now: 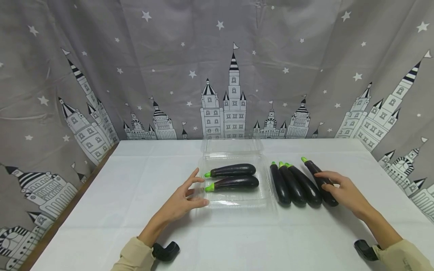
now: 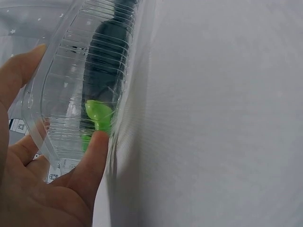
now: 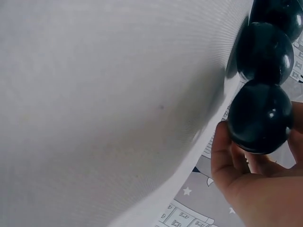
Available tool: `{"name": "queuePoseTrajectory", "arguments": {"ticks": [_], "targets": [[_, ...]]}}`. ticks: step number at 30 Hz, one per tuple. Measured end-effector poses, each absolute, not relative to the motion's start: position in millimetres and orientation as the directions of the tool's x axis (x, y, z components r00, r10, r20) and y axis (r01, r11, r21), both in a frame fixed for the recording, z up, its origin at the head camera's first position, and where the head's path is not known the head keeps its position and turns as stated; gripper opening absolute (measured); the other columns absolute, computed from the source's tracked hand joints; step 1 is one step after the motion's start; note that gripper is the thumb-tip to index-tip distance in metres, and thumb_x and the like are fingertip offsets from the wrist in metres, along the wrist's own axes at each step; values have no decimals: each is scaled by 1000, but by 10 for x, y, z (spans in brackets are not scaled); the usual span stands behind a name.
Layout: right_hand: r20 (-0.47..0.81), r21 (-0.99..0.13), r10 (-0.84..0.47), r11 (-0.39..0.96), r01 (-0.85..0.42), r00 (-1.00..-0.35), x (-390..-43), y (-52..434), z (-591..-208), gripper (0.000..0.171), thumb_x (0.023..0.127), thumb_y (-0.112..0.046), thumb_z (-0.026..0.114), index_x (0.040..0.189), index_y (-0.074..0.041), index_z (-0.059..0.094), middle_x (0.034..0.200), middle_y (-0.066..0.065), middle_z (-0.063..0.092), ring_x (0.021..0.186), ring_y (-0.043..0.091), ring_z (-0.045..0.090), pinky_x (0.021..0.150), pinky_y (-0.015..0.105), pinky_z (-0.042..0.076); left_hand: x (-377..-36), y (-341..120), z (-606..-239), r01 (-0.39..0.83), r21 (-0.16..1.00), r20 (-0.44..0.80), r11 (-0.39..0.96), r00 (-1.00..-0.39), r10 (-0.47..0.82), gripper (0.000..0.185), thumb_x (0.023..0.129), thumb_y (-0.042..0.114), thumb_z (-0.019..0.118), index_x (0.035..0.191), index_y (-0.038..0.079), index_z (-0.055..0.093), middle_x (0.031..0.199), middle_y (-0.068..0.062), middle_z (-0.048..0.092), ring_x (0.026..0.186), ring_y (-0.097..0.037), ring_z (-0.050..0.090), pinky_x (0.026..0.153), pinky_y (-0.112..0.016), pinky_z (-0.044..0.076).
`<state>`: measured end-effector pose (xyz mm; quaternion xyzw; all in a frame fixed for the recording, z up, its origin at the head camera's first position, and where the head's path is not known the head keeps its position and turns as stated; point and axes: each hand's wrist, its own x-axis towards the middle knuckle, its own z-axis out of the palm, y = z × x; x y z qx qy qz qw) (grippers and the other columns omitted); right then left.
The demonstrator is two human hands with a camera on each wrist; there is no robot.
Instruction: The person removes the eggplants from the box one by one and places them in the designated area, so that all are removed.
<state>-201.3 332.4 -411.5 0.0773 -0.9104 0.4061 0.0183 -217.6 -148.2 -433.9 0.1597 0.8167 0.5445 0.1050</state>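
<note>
A clear plastic container [image 1: 237, 203] lies with its lid [image 1: 234, 146] folded back toward the curtain. Inside are two dark eggplants [image 1: 235, 170] side by side, green stem ends pointing left. My left hand [image 1: 181, 201] holds the container's left side, its thumb [image 2: 97, 151] against the wall near a green stem and the other fingers spread along the end. To the right, three more eggplants [image 1: 293, 186] lie in a slanted row on the cloth. My right hand [image 1: 347, 192] grips the outermost eggplant [image 1: 313, 169] around its body, thumb on the near side; its rounded end [image 3: 260, 116] faces the right wrist camera.
A white cloth [image 1: 234, 237] covers the table. Behind it hangs a grey curtain [image 1: 271, 22] printed with castles and stars. The table's brown wooden edge [image 1: 72, 203] shows at the left. Black wrist mounts [image 1: 166, 251] sit by both sleeves.
</note>
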Motion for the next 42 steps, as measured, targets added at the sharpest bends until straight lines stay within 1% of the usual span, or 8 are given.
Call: {"name": "queuePoseTrajectory", "arguments": {"ticks": [5, 10, 19, 24, 30, 33, 38, 42], "targets": [[78, -729, -148, 666, -158, -986, -2016, 3345, -4127, 37, 96, -2, 53, 132, 6, 56, 140, 33, 44, 128, 52, 37, 98, 68, 31, -2184, -1476, -4347, 148, 924, 4, 353, -926, 378, 59, 85, 21, 79, 134, 9, 49, 165, 3, 6, 132, -46, 42, 108, -61, 30], [57, -728, -192, 664, -172, -980, -2005, 3350, -4144, 36, 96, -3, 54, 131, 4, 58, 139, 33, 46, 128, 53, 38, 97, 67, 33, -2183, -1479, -4348, 140, 926, -2, 350, -926, 376, 59, 85, 22, 79, 134, 9, 49, 165, 2, 6, 132, -47, 41, 109, -61, 29], [69, -707, -219, 678, -202, -973, -1999, 3343, -4167, 35, 96, -2, 54, 130, 4, 59, 138, 33, 47, 129, 55, 36, 98, 71, 30, -2178, -1487, -4344, 151, 925, 6, 350, -924, 382, 61, 85, 23, 79, 135, 9, 48, 165, 1, 6, 133, -50, 38, 109, -61, 29], [73, -710, -223, 673, -208, -972, -1996, 3351, -4178, 34, 96, -1, 54, 130, 5, 59, 137, 33, 48, 129, 55, 37, 98, 70, 31, -2178, -1489, -4344, 156, 923, 10, 352, -923, 384, 62, 84, 25, 80, 135, 9, 48, 165, 1, 6, 133, -50, 39, 108, -62, 29], [70, -701, -207, 686, -195, -976, -2002, 3352, -4180, 33, 96, -4, 56, 128, 4, 61, 142, 35, 40, 131, 58, 31, 98, 74, 29, -2181, -1492, -4349, 161, 923, 16, 349, -923, 385, 61, 85, 24, 79, 135, 7, 48, 165, -1, 6, 132, -50, 40, 108, -62, 30], [81, -688, -182, 702, -187, -980, -2002, 3348, -4174, 31, 96, -4, 57, 125, 4, 63, 143, 36, 37, 132, 59, 29, 97, 73, 31, -2183, -1494, -4356, 165, 923, 21, 347, -922, 386, 61, 86, 22, 79, 135, 6, 48, 165, -2, 5, 132, -51, 39, 108, -63, 30], [122, -683, -158, 703, -198, -980, -1992, 3336, -4183, 28, 94, 1, 56, 119, 5, 66, 137, 33, 46, 127, 53, 39, 95, 65, 41, -2178, -1494, -4354, 164, 923, 19, 347, -922, 387, 60, 86, 23, 78, 135, 8, 48, 165, -1, 6, 132, -51, 39, 108, -63, 30], [137, -680, -153, 704, -205, -979, -1993, 3329, -4190, 27, 92, 4, 57, 117, 5, 66, 131, 32, 53, 123, 50, 45, 94, 61, 44, -2179, -1494, -4351, 164, 923, 18, 347, -922, 387, 60, 86, 23, 78, 135, 8, 48, 165, 0, 6, 132, -51, 39, 108, -62, 31]]}}
